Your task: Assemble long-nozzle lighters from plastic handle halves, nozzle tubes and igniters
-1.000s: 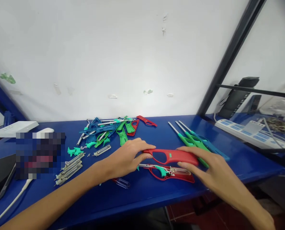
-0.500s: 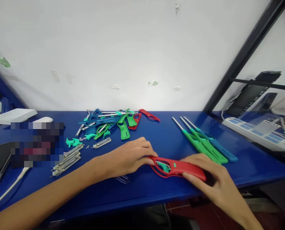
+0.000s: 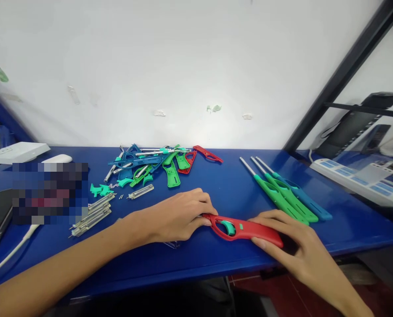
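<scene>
A red utility lighter body (image 3: pixel 258 232) is held between both hands just above the blue table, with a teal trigger (image 3: pixel 228 227) showing inside its finger loop. My left hand (image 3: pixel 186 215) pinches the narrow front end, fingers closed and partly covering it. Around the wide rear end of the handle wraps my right hand (image 3: pixel 287 235), thumb on the near side and fingers on the far side. Two green lighters (image 3: pixel 285 199) and one blue lighter (image 3: pixel 320 209) with metal tubes lie side by side beyond my right hand.
A pile of blue, green and red casing halves (image 3: pixel 173 174) with metal tubes lies near the wall. Clear fuel tanks (image 3: pixel 92 218) and loose teal triggers (image 3: pixel 100 190) lie left. A power strip (image 3: pixel 358 178) stands right; a white cable (image 3: pixel 11 253) crosses the left side.
The lighter's two red halves, apart around the finger loop before, now line up as one loop. The teal trigger sits more neatly in it. Both hands keep their grip; the view has shifted slightly.
</scene>
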`<state>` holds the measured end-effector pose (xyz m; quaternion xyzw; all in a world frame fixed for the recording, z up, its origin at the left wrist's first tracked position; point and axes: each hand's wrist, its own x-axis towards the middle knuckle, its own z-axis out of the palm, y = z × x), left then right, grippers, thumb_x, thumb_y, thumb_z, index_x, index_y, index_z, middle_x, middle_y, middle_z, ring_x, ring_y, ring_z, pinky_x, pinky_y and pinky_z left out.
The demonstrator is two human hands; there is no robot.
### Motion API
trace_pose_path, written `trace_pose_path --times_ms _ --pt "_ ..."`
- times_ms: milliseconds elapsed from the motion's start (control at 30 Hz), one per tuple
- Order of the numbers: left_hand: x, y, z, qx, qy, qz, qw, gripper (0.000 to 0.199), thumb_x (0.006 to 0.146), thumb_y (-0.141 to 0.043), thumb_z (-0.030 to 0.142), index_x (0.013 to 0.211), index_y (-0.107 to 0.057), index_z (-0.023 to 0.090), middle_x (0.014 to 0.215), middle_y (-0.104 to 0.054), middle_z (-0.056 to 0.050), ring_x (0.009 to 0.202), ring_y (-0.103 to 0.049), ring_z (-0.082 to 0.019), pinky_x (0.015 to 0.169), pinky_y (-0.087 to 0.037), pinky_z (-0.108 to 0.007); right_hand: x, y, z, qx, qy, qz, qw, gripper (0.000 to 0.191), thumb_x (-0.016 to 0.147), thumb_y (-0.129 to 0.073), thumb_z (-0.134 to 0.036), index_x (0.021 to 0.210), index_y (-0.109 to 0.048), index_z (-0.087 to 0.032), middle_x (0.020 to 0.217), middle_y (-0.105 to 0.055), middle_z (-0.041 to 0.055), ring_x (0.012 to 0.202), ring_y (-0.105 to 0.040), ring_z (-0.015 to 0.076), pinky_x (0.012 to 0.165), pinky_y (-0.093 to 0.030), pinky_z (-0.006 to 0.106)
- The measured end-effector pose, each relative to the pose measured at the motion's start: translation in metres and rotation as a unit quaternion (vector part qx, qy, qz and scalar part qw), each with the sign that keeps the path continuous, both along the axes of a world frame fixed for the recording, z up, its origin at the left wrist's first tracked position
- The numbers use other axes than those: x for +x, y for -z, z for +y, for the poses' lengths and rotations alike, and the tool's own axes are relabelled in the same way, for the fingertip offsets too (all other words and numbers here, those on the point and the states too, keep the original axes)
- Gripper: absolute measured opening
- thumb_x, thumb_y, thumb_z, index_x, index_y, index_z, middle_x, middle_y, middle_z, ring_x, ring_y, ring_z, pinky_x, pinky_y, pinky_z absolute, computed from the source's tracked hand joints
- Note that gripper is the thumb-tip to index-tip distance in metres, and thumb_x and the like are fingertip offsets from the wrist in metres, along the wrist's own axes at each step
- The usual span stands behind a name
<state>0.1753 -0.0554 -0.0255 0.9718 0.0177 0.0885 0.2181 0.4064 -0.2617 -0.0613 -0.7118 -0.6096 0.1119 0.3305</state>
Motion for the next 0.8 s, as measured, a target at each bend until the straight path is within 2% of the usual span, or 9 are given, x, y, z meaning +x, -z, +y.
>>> trace_pose_path --times_ms 800 --pt "-0.001 0.0007 0.0037 0.0 -0.002 0.021 1.0 0.02 0.105 -0.059 0.02 0.118 -0.074 0.018 0.115 -0.069 -0.005 0.107 -0.063 -0.021 0.092 -0.048 -0.032 0.0079 0.0062 0.0007 -0.025 -0.009 -0.03 0.999 0.029 0.097 -0.068 -0.053 0.123 -0.072 -0.04 0.123 -0.066 -0.0004 0.112 -0.066 0.0221 0.098 -0.051 0.038"
